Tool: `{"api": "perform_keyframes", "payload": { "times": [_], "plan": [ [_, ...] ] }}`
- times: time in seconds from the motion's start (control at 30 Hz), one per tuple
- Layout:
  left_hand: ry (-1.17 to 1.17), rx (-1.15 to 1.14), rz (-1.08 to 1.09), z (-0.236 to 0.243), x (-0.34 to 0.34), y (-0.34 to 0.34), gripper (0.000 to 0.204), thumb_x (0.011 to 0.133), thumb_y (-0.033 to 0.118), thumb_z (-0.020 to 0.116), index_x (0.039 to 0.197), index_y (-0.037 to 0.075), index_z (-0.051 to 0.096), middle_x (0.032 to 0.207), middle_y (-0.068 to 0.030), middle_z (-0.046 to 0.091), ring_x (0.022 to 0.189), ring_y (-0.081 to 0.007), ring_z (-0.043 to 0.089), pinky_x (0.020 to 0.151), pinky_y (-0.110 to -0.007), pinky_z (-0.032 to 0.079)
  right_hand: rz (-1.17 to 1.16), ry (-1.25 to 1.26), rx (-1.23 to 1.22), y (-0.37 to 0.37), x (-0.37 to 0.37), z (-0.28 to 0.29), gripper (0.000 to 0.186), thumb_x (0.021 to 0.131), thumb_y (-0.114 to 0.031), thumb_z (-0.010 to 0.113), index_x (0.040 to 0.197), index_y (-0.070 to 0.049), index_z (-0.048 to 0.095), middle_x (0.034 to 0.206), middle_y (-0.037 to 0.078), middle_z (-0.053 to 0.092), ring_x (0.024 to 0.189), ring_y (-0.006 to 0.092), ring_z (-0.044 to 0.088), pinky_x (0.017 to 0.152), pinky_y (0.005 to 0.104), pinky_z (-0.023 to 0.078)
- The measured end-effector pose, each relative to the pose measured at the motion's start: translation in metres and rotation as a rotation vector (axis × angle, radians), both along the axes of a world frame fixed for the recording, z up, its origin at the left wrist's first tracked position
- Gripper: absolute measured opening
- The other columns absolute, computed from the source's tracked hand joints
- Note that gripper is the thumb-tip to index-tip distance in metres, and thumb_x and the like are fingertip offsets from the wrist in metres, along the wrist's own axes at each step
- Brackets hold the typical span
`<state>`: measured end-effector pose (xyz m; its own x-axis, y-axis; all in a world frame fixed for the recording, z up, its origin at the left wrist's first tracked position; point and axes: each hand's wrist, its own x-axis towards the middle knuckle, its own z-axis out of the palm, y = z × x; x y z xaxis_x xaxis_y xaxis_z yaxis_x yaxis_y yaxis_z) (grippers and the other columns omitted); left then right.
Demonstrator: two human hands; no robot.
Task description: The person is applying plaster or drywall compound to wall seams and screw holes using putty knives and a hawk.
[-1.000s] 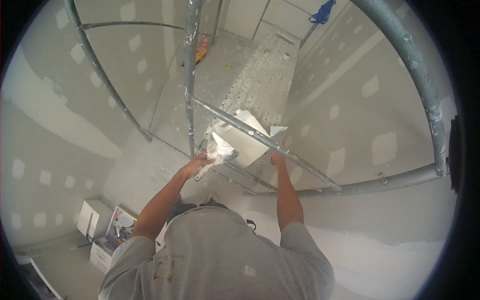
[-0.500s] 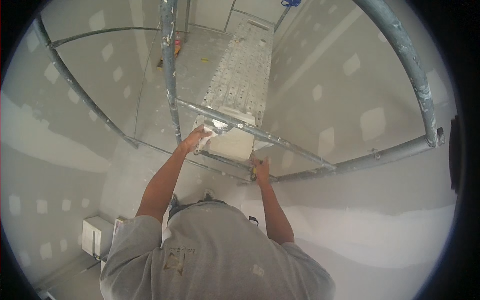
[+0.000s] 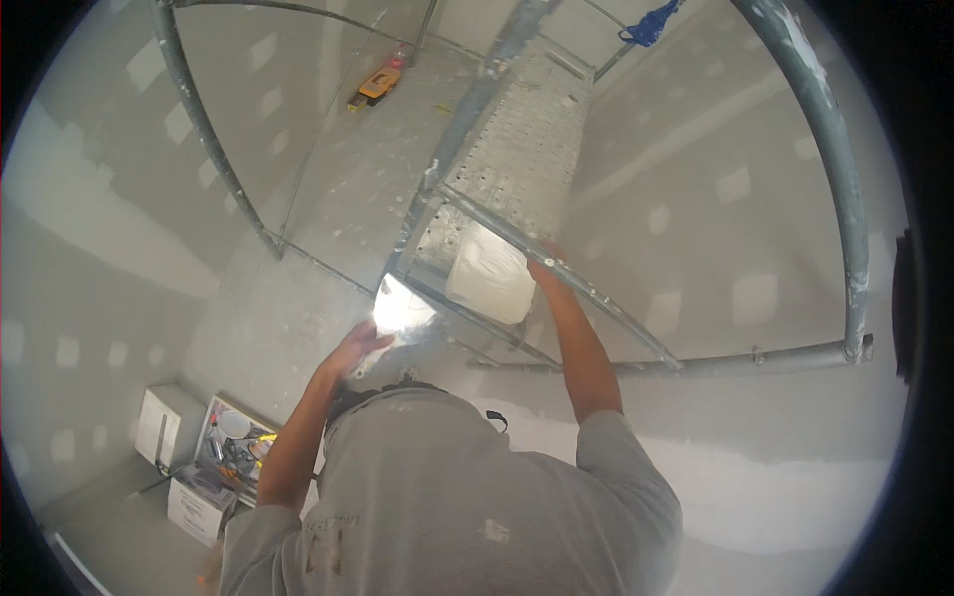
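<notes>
The blade (image 3: 402, 310) is glossy metal, the plank (image 3: 532, 139) rough, the shirt (image 3: 447, 487) matt cloth.

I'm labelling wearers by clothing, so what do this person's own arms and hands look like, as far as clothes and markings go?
The left hand looks gloveless; the right hand is partly hidden, though no glove shows. Short grey sleeves leave both forearms uncovered, with no watch or band visible. The sleeves belong to a grey shirt with pale smudges.

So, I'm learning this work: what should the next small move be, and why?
Perhaps bring the left hand and its broad blade closer to the white container: the blade is apart, left of it, while the right hand is near the container's right edge, partly behind the rail.
</notes>
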<state>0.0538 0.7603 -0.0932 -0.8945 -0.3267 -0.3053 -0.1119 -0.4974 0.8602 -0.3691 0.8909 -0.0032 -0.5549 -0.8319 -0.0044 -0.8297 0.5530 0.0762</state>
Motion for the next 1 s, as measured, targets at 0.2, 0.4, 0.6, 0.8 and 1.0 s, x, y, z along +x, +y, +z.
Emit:
{"api": "perform_keyframes", "payload": {
  "times": [0.2,0.4,0.6,0.8,1.0],
  "plan": [
    [-0.066,0.145,0.104,0.029,0.080,0.004,0.057,0.096,0.015,0.068,0.147,0.002,0.047,0.141,-0.0094,0.057,0.127,-0.0189,0.053,0.107,-0.033,0.042,-0.002,0.194,0.128,-0.054,0.004,-0.013,0.024,0.094,-0.017,0.052,0.092,-0.007,0.074,0.093,0.019,0.072,0.094,0.0331,0.072,0.073,0.0467,0.057],
    [-0.035,0.180,0.158,0.018,0.112,-0.002,0.053,0.097,0.013,0.068,0.146,0.004,0.049,0.134,-0.0065,0.061,0.114,-0.0144,0.060,0.087,-0.030,0.053,0.011,0.117,0.064,-0.060,-0.014,-0.078,0.026,0.094,-0.016,0.052,0.102,0.000,0.070,0.105,0.021,0.072,0.102,0.0395,0.069,0.088,0.0498,0.055],
    [-0.022,0.131,0.192,0.018,0.121,-0.011,0.049,0.098,0.010,0.064,0.145,0.007,0.050,0.129,-0.0017,0.063,0.105,-0.0114,0.059,0.082,-0.027,0.051,0.027,-0.041,0.326,-0.046,0.007,-0.089,0.025,0.087,-0.013,0.060,0.106,0.000,0.070,0.107,0.019,0.071,0.110,0.0362,0.067,0.091,0.0481,0.054],
    [-0.034,0.158,0.196,0.025,0.123,-0.019,0.057,0.096,0.011,0.068,0.148,0.006,0.046,0.130,-0.0036,0.063,0.109,-0.0114,0.060,0.086,-0.027,0.052,-0.073,-0.113,0.075,-0.044,-0.011,-0.071,0.030,0.090,-0.014,0.060,0.116,-0.001,0.068,0.123,0.023,0.065,0.113,0.0386,0.064,0.097,0.0481,0.051],
    [-0.001,0.090,0.191,0.016,0.136,-0.017,0.053,0.096,0.012,0.067,0.145,0.003,0.048,0.132,-0.0066,0.062,0.115,-0.0130,0.058,0.088,-0.028,0.052,-0.101,0.013,-0.042,-0.093,0.002,-0.096,0.030,0.094,-0.019,0.054,0.113,-0.004,0.071,0.119,0.025,0.068,0.113,0.0431,0.064,0.100,0.0492,0.050]
  ]
}}
